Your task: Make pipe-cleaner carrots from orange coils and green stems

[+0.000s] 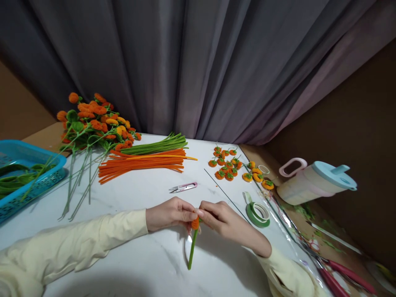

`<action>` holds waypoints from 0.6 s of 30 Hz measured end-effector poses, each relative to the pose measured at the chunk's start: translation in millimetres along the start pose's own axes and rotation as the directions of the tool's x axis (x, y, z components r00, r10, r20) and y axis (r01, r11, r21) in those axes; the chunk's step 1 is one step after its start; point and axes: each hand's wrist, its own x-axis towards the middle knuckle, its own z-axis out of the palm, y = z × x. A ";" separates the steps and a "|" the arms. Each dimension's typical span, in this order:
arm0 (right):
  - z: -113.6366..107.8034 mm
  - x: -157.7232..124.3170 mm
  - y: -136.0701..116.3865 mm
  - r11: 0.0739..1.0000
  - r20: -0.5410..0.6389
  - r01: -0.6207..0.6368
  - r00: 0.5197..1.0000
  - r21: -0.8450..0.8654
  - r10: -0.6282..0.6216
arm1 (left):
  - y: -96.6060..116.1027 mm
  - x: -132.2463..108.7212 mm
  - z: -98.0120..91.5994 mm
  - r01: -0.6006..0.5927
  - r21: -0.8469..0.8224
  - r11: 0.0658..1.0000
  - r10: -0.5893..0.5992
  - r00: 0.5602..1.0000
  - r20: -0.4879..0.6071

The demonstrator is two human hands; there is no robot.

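Observation:
Near the front middle of the table, my left hand (172, 213) pinches a small orange fuzzy piece (194, 223) between thumb and fingers. My right hand (221, 218) meets it from the right, its thumb and fingertips closed on the top of the same piece. A green fuzzy stem (193, 249) hangs down from the orange piece toward the tabletop. The fingertips cover part of the piece. Beyond the hands lie pink-handled thread snips (185, 187), blades pointing left.
Orange pipe cleaners (142, 164) and green ones (157, 144) lie behind. Orange flowers (93, 113) and a blue basket (34, 187) are left. Small orange pieces (229, 169), green tape (258, 215), a cup (305, 183) and red-handled pliers (334, 280) are right.

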 end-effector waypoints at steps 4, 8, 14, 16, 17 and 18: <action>5.4 0.5 2.6 1.000 -0.063 0.013 0.998 -0.011 -0.014 | -1.4 -0.5 0.1 -0.023 -0.007 1.000 0.023 1.000 0.002; 10.6 0.2 5.5 0.997 -0.147 0.048 0.988 -0.058 -0.056 | -1.6 0.2 -0.1 -0.029 -0.009 1.000 0.029 1.000 0.006; 14.2 0.2 7.0 0.994 -0.184 0.041 0.981 -0.098 -0.058 | -4.2 2.2 -1.8 -0.017 0.001 1.000 0.017 1.000 -0.023; 14.8 1.3 7.3 0.994 -0.186 0.030 0.981 -0.104 -0.049 | -5.8 2.3 -2.7 -0.012 0.001 1.000 0.012 0.999 -0.037; 15.1 1.9 7.6 0.994 -0.187 0.024 0.981 -0.106 -0.043 | -6.5 2.2 -3.0 -0.011 -0.002 1.000 0.011 0.999 -0.043; 15.3 2.6 7.9 0.994 -0.189 0.019 0.981 -0.106 -0.039 | -7.0 2.1 -3.2 -0.009 -0.008 1.000 0.009 0.999 -0.050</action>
